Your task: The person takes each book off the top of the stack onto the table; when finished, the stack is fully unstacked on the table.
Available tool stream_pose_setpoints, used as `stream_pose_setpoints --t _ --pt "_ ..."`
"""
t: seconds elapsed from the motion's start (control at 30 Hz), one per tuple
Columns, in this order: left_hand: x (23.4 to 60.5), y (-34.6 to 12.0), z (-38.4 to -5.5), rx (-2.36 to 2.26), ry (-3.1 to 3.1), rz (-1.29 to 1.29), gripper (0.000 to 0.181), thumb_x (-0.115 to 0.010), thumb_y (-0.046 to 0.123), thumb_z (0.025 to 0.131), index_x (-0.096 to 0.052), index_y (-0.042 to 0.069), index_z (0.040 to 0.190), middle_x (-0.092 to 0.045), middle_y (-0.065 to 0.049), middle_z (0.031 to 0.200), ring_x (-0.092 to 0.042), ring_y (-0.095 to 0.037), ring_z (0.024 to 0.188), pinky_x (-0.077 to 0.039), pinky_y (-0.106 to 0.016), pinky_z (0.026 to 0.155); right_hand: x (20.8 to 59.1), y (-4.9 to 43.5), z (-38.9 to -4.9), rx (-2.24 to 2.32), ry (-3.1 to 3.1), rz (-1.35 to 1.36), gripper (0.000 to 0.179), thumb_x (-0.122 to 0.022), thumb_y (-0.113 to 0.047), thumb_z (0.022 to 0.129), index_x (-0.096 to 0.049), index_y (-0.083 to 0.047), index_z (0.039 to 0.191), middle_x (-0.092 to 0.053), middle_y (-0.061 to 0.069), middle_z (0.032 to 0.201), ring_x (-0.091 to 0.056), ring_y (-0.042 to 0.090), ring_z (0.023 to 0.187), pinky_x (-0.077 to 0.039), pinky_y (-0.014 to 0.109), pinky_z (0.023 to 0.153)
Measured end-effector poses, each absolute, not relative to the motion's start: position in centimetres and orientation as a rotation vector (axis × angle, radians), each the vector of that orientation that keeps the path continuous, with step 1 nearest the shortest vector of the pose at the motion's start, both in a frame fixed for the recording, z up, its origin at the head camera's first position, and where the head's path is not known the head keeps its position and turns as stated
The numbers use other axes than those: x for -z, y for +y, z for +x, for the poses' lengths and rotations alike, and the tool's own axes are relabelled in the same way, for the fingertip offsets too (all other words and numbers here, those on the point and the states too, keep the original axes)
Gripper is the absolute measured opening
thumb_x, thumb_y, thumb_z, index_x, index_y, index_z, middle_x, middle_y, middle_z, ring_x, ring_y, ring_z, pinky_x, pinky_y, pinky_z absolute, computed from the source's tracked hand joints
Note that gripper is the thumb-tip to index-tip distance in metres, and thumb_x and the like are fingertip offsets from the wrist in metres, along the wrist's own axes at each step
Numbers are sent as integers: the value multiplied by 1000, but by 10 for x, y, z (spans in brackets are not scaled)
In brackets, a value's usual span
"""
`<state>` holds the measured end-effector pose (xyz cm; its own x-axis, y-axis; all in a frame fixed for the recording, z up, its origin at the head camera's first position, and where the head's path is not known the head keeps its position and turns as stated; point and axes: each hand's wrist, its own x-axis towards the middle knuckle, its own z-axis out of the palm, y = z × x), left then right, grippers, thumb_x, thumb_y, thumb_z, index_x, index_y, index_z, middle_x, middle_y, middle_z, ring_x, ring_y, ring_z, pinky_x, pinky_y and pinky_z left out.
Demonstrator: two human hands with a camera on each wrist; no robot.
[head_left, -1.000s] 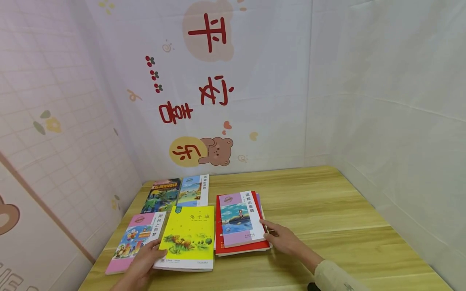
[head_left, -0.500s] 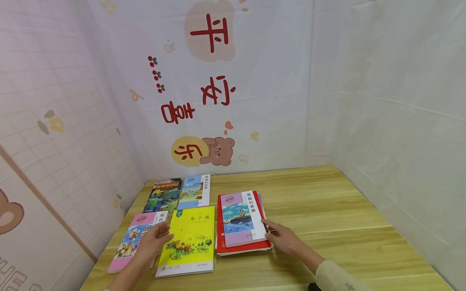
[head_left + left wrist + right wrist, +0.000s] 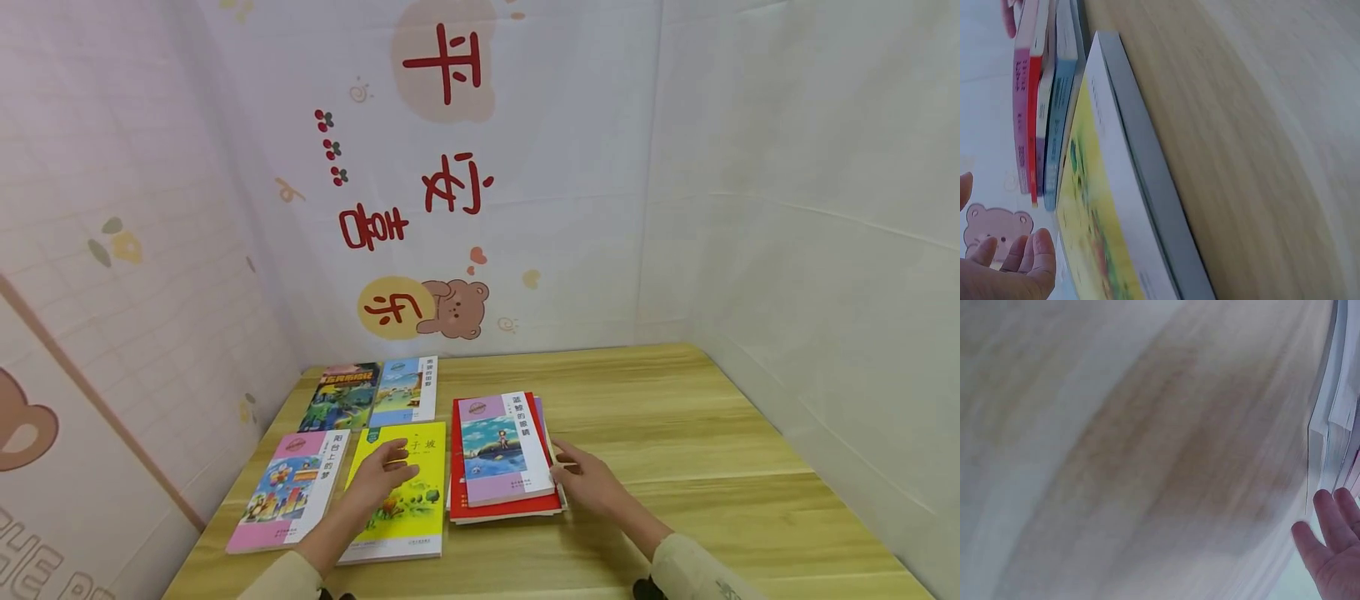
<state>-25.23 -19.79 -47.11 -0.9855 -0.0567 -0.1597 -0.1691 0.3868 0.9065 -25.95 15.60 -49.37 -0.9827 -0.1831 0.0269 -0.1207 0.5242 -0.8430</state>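
My left hand (image 3: 372, 486) hovers over a yellow-covered book (image 3: 408, 500), its fingers relaxed and apart from the cover in the left wrist view. To the right lies a stack of several books, topped by a pink-and-white book (image 3: 501, 454) with a blue picture. Beneath that one, a red book (image 3: 517, 508) sticks out on the near side. At the stack's right edge is my right hand (image 3: 592, 486), fingers spread and loosely bent in the right wrist view. Its fingertips (image 3: 1324, 499) meet the page edges or lie very close; which, I cannot tell.
Left of the yellow book lies another pink-and-white book (image 3: 288, 492). Behind them, a dark green illustrated book (image 3: 341, 400) and a light blue book (image 3: 401, 393) lie side by side. The wooden table (image 3: 660, 417) is bounded by printed cloth walls (image 3: 570, 250).
My left hand has left the yellow book's near left edge and moved right, over its cover. The right hand has stayed beside the stack. The head view has shifted slightly.
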Motion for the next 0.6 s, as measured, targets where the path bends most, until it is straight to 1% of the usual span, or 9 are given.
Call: stream_pose_setpoints --t 0.2,0.33,0.47,0.6 --pt "481 -166 -262 -1659 2509 -132 66 -74 20 91 -43 5 147 -51 -19 138 -50 -38 125 -49 -49 98 493 154 -263 1491 2667 -209 59 -66 -21 96 -45 -5 148 -59 22 130 -63 36 109 -53 51 91" --pt "489 -153 -266 -1644 2493 -95 70 -78 22 87 -45 5 146 -51 -19 138 -51 -38 124 -50 -49 97 495 150 -264 1499 2659 -197 61 -69 -23 94 -46 -9 148 -61 19 126 -65 32 103 -54 49 88" --pt "496 -147 -268 -1613 2484 -90 74 -81 23 83 -45 8 146 -51 -17 137 -51 -36 122 -50 -50 97 496 148 -263 1520 2659 -215 63 -71 -21 93 -46 -7 148 -62 19 123 -66 30 98 -55 48 86" --pt "501 -145 -268 -1601 2483 -76 76 -82 22 82 -44 8 147 -52 -16 136 -52 -36 121 -50 -49 96 496 146 -262 1534 2655 -212 64 -71 -19 93 -44 -5 149 -63 20 122 -66 28 95 -55 46 84"
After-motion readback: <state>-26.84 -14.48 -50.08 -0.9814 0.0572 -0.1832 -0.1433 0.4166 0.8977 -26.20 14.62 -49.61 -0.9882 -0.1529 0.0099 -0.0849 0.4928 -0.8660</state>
